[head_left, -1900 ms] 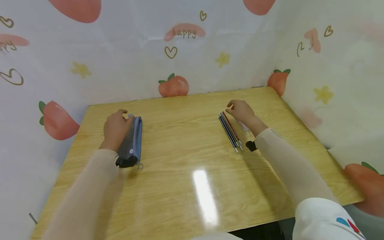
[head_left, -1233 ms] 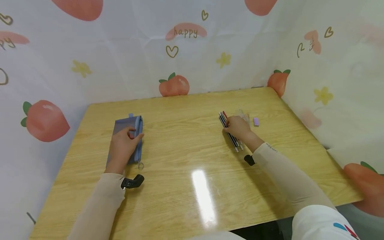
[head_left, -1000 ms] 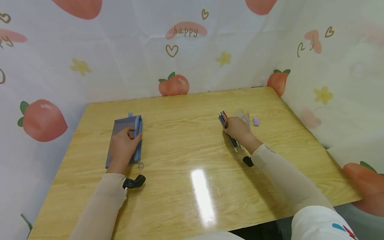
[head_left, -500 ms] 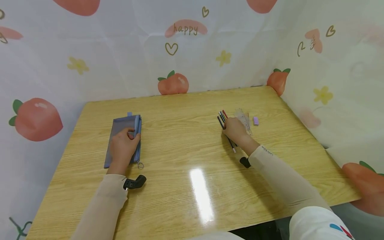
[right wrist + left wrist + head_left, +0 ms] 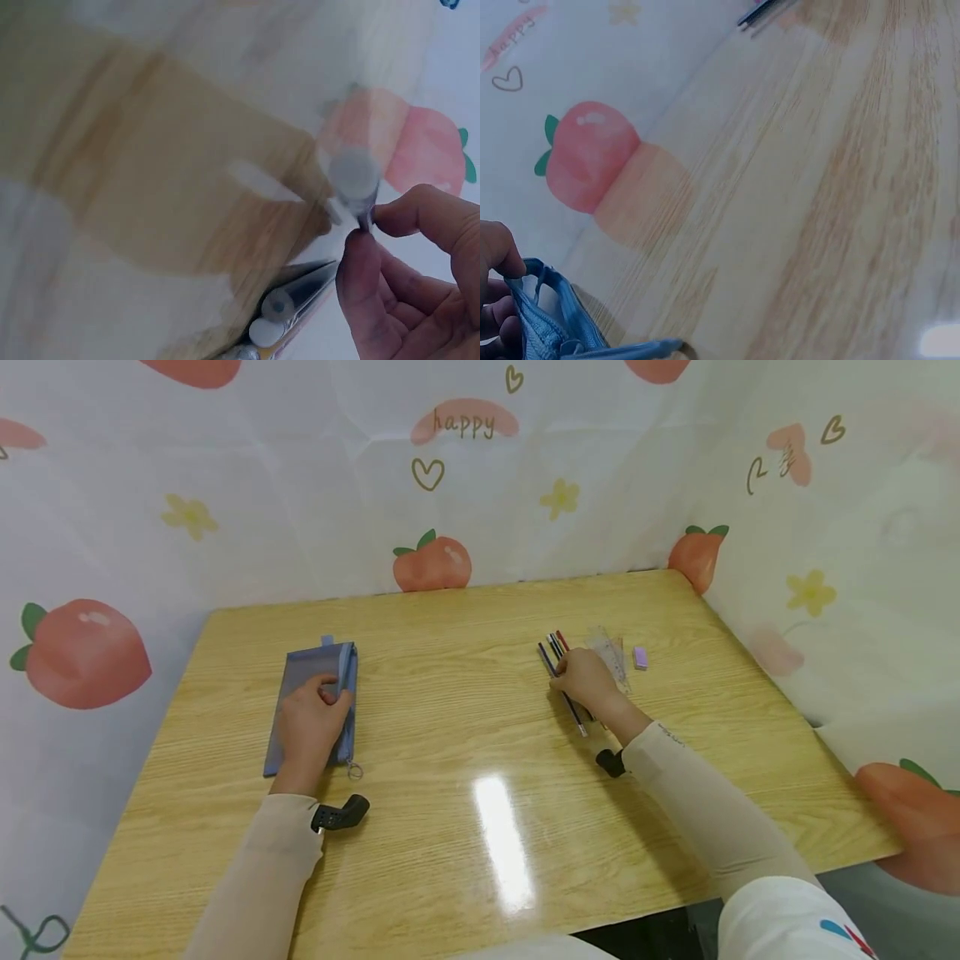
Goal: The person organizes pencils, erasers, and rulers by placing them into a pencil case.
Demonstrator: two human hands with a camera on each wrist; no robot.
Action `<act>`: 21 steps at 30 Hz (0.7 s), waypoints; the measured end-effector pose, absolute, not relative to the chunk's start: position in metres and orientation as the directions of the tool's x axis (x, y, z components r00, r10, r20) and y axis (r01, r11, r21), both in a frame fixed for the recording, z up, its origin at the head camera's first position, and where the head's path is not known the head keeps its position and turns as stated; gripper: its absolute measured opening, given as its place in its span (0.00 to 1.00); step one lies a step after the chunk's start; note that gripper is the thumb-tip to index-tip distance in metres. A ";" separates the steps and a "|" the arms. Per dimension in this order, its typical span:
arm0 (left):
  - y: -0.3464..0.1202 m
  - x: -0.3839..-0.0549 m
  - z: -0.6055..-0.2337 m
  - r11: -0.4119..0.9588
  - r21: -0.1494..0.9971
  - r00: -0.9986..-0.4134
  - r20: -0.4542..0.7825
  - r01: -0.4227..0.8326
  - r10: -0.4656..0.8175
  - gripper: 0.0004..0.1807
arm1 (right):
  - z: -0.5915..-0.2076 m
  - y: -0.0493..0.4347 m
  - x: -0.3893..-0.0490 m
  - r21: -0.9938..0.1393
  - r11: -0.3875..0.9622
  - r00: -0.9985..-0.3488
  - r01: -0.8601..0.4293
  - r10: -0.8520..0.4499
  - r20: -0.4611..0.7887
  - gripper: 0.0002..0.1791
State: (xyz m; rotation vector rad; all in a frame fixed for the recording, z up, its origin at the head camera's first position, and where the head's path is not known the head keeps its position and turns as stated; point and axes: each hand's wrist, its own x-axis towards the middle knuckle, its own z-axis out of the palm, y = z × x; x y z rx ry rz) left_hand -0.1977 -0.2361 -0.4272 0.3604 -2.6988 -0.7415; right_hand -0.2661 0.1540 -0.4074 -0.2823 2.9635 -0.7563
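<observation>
A blue zip pencil case lies flat at the left of the table, a ring hanging from its zip pull. My left hand is over it, thumb and fingers pinching the edge by the zip; in the left wrist view the case's mouth gapes slightly. On the right, my right hand pinches a dark blue pencil between thumb and fingertip. Its pale round end points at the right wrist camera. Several other pencils, one of them red, lie just beside it, partly hidden by the hand.
Clear plastic rulers lie right of the pencils, with a small purple eraser beyond them. A patterned cloth rises behind the wooden table and along its sides. The table's front edge runs near the body.
My right hand has come down on the pencils and drawn one dark blue pencil slightly left of the others. My left hand has shifted nearer and taken the case's zip edge.
</observation>
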 end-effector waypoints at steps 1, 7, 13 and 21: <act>-0.236 -0.198 -0.427 0.832 0.533 -0.916 0.238 -0.155 -0.323 0.19 | -0.408 0.154 -0.267 -0.496 0.854 -0.981 -0.157 -0.194 -0.024 0.09; -0.233 -0.200 -0.426 0.807 0.571 -0.911 0.238 -0.150 -0.338 0.18 | -0.410 0.154 -0.272 -0.668 0.744 -0.974 -0.017 -0.165 -0.158 0.10; -0.229 -0.201 -0.426 0.785 0.603 -0.910 0.231 -0.144 -0.344 0.18 | -0.413 0.154 -0.276 -0.806 0.563 -0.931 0.182 -0.166 -0.326 0.15; -0.225 -0.198 -0.427 0.775 0.615 -0.906 0.233 -0.143 -0.352 0.18 | -0.414 0.148 -0.278 -0.894 0.273 -0.890 0.356 -0.192 -0.413 0.20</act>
